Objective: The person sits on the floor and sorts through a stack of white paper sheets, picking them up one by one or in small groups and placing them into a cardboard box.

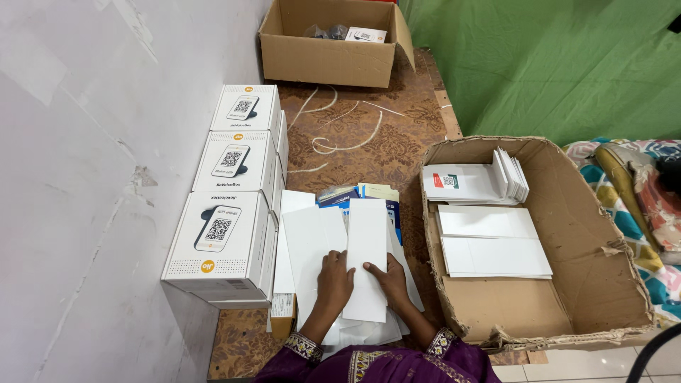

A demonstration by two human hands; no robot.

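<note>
A brown patterned tabletop [355,135] runs between a white wall [85,177] and a green cloth [553,64]. Both hands lie flat and unclenched on a white card [367,248] atop a loose card pile [308,237], the left grip [334,278] just beside the right grip [387,279]. Right of them a torn cardboard box [589,241] holds stacked white cards [489,241]; left stand three white boxes [223,220], and beyond, a smaller carton [326,57].
</note>
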